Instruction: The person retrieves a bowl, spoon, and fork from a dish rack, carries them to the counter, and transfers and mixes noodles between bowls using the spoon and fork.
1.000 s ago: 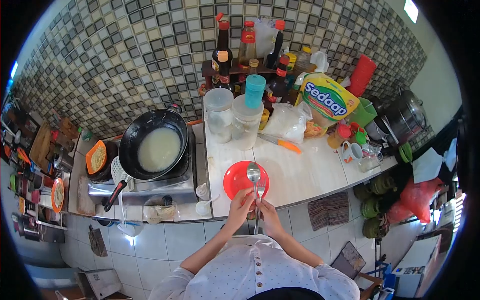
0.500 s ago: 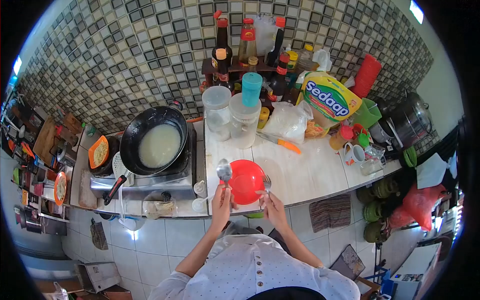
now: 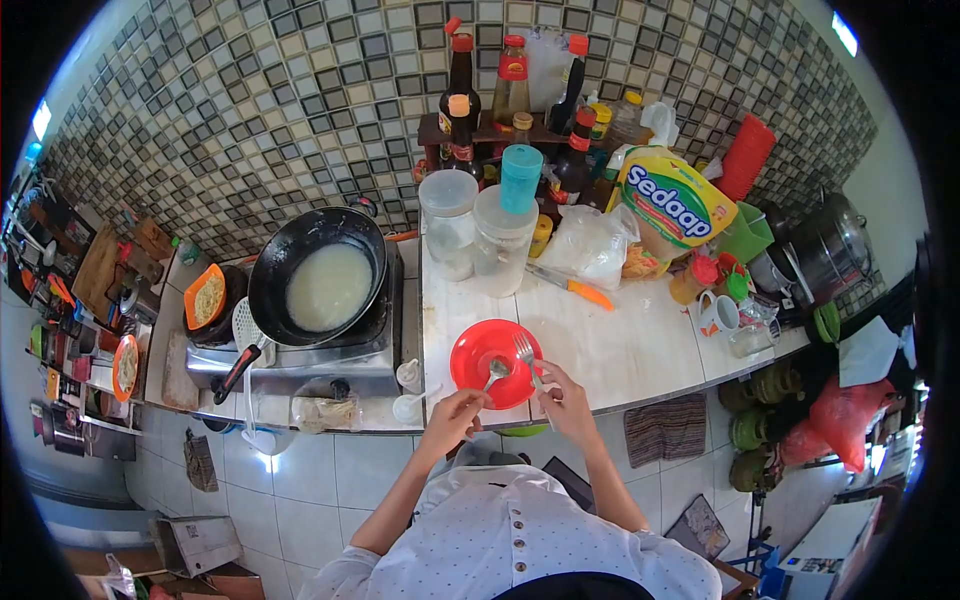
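A red plate lies near the front edge of the tiled counter. My left hand, at the plate's lower left, is closed on a spoon, whose bowl is over the plate. On the plate's lower right side, my right hand grips a fork with its tines pointing up and left over the plate. The two utensils are apart.
To the left, a black wok with pale liquid sits on the stove. Behind the plate stand clear jars, a knife with an orange handle, bottles and a yellow Sedaap bag. Cups are at right.
The spoon and fork, first held together over the plate, were separated. The spoon has since swung down over the plate, and the fork has risen over its right side.
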Demonstrator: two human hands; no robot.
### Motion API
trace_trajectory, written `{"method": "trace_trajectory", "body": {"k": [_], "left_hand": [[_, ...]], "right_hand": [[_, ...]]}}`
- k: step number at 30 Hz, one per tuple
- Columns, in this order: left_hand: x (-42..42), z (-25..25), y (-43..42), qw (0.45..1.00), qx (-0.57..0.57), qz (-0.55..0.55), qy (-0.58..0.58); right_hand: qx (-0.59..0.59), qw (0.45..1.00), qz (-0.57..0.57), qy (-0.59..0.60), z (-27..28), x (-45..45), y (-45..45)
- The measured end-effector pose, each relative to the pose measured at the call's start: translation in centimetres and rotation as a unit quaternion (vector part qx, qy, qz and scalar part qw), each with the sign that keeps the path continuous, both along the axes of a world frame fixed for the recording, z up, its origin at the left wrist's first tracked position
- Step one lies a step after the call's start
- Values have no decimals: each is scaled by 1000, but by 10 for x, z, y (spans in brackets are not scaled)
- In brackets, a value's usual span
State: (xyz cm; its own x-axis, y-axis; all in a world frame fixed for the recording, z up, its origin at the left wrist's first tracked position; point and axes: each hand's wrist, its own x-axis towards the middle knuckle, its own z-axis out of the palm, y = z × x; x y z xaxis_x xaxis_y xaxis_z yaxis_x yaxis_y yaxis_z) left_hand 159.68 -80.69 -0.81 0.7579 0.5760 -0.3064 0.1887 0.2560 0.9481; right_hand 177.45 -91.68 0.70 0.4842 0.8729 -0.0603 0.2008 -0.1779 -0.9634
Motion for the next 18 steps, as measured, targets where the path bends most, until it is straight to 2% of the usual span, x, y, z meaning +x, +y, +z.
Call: {"method": "trace_trajectory", "body": {"k": [4,6,7,9,13,15,16,18], "left_hand": [[3,10,4,999,-39,-15,2],[1,6,9,995,-50,-20,-85],[-1,6,10,995,-51,-20,-85],[-1,7,12,984,29,-14,-177],[0,4,13,978,100,-6,-181],[1,-4,14,975,194,65,-83],[2,-5,14,975,194,63,-83],[4,-2,15,966,184,154,-92]], "right_hand": [[54,994,34,94,-22,3,2],[24,982,17,184,-15,0,2],[24,982,16,185,-17,0,2],[19,986,-7,164,-20,-1,3],[-24,988,-19,153,-21,1,3],[-28,990,-13,140,-22,1,3],[-28,990,-15,140,-21,1,3],[-14,992,-12,127,-17,-1,3]]}}
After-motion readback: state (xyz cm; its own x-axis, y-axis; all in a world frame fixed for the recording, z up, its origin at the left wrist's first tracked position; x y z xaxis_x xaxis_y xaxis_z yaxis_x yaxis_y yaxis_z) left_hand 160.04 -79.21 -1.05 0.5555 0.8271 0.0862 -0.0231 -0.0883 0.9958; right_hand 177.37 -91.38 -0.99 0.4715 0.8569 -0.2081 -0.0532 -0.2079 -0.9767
